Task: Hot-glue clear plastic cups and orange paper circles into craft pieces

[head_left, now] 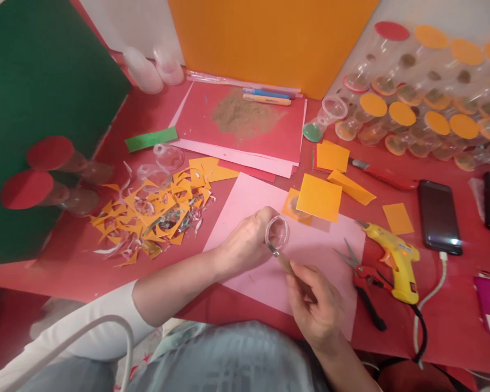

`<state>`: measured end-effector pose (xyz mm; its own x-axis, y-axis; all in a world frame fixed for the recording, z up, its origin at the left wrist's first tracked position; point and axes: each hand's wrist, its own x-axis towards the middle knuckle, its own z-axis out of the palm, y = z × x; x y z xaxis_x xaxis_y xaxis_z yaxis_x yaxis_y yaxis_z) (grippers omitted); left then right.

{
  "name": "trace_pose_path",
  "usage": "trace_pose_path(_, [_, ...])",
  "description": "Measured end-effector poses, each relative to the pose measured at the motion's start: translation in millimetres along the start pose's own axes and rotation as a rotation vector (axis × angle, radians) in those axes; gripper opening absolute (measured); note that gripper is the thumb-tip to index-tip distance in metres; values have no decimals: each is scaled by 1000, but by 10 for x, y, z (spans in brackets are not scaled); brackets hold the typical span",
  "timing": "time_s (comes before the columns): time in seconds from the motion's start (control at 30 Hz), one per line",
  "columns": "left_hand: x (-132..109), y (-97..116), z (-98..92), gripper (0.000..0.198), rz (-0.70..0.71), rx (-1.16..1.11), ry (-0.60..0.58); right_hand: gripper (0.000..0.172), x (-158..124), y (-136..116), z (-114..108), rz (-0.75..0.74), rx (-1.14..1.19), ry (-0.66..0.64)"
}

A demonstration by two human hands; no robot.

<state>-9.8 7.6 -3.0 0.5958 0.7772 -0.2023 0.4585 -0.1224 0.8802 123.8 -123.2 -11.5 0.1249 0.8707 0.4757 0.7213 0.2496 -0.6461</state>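
My left hand [245,242] holds a small clear plastic cup piece [276,233] over a pink paper sheet [310,256]. My right hand [316,307] grips a thin knife [281,259] whose blade tip touches the cup's rim. Both hands hover just above the pink sheet near the table's front edge.
Red scissors [363,280] and a yellow glue gun [396,261] lie to the right, with a phone [439,216] beyond. Orange paper squares [319,197], a scrap pile [155,215], sand on red card [245,115], pens [266,97] and several hourglass bottles [424,98] surround the sheet.
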Motion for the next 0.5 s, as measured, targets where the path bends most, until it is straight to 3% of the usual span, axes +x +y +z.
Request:
trace_pose_path(0.3, [-16, -46, 39, 15, 36, -7, 32, 24, -7, -9, 1, 10, 7, 0])
trace_pose_path(0.5, [3, -7, -23, 17, -34, -49, 7, 23, -18, 1, -11, 16, 20, 0])
